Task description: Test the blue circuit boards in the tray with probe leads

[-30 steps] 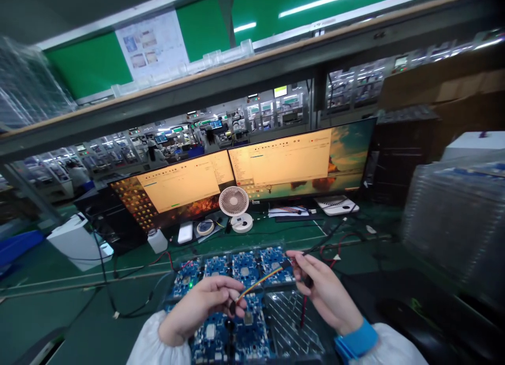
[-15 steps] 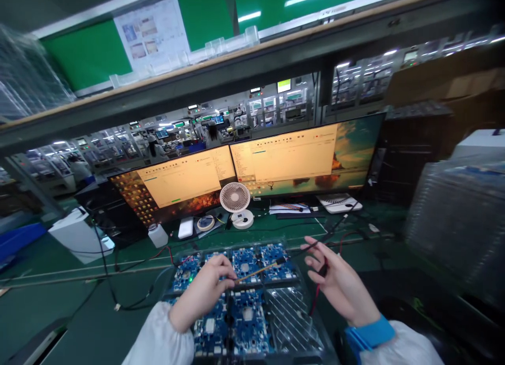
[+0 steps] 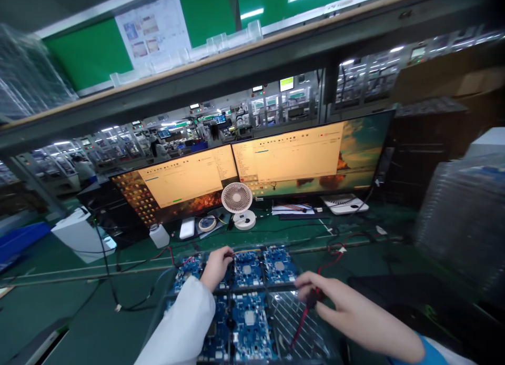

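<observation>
My left hand [image 3: 216, 266] is over the back row of a clear plastic tray [image 3: 321, 323], its fingers pinched on one end of a thin yellow cable [image 3: 248, 251]. That cable stretches right across the top of a blue circuit board [image 3: 248, 270]. At the tray's right side, my right hand [image 3: 329, 297] has its fingers closed around a red cable [image 3: 302, 325] with a dark piece on it; motion blurs the fingertips. The cable hangs over a tray pocket with a slatted pattern. Another blue circuit board [image 3: 250, 323] lies in the front row, and one more [image 3: 279, 265] at back right.
Two monitors [image 3: 292, 154] stand behind the tray, with a small white fan [image 3: 236, 198] before them. Loose cables run over the green bench [image 3: 98, 317]. A white bottle [image 3: 159, 236] is at left; a stack of clear trays [image 3: 465, 228] stands at right.
My left hand has moved away from me to the tray's back edge, carrying the yellow cable. My right hand has come lower and nearer, shifting the red cable over the slatted pocket.
</observation>
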